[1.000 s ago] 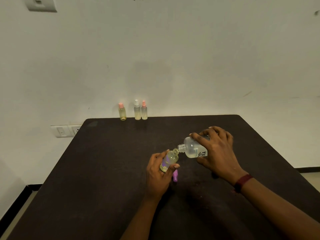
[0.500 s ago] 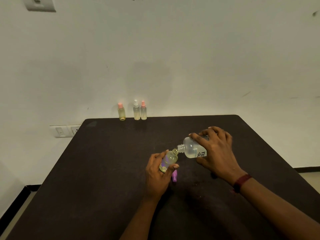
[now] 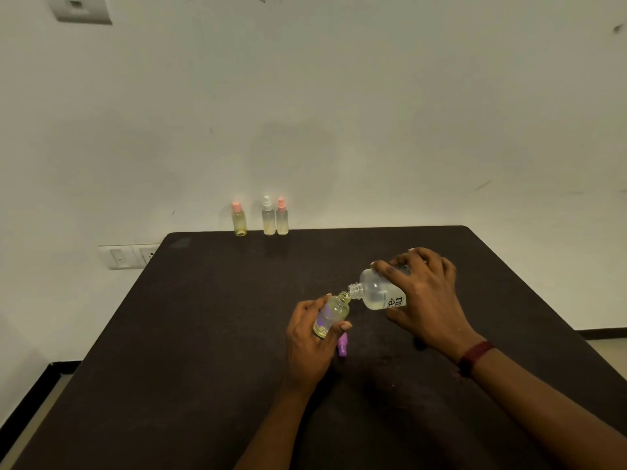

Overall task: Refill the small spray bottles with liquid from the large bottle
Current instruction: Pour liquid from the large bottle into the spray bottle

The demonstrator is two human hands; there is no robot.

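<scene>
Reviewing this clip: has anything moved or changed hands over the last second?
Nothing visibly moved, and nothing was taken or let go. The left hand still grips the open small spray bottle, tilted. The right hand still holds the large bottle tipped, neck at the smaller one's mouth. The purple cap lies on the table, and three capped bottles stand at its far edge.

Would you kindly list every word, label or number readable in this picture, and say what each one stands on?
"nu": dark sideways letters on the large clear plastic bottle in the right hand; the rest is too blurred.
Small clear bottle in the left hand: mark near its base, too small to read.
Three small capped bottles at the far edge of the dark table: nothing readable.
</scene>
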